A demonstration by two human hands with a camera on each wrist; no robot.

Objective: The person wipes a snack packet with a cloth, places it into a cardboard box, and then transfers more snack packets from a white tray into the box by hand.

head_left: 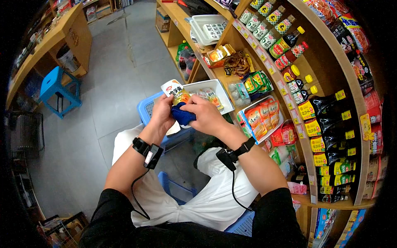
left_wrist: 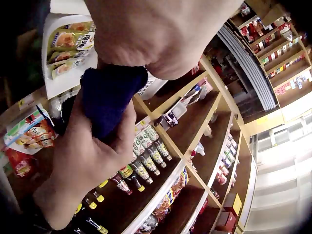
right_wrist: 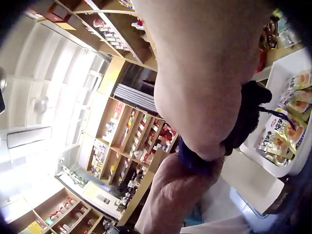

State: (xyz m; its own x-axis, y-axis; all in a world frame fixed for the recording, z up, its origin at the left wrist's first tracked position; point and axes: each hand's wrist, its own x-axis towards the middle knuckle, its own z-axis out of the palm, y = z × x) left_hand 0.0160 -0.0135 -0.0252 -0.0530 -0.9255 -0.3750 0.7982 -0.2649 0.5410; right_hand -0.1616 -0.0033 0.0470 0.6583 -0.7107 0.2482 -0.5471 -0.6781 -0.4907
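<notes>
In the head view, the left hand (head_left: 162, 110) holds a yellow-and-white snack packet (head_left: 178, 93) upright by its lower left side. Against the packet's lower part, the right hand (head_left: 203, 115) pinches a bunched dark blue cloth (head_left: 182, 115). The left wrist view shows the cloth (left_wrist: 109, 97) between the left hand (left_wrist: 165, 34) above and the right hand (left_wrist: 92, 158) below. In the right wrist view, the right hand (right_wrist: 204, 92) covers much of the cloth (right_wrist: 195, 161), with the left hand (right_wrist: 175, 195) beneath it. The left fingertips are partly hidden.
A white tray (head_left: 225, 101) with similar packets stands just beyond the hands, by a blue stool (head_left: 145, 108). To the right are a box of orange packets (head_left: 261, 118) and shelves of bottles (head_left: 320, 124). Another blue stool (head_left: 61, 91) stands at left.
</notes>
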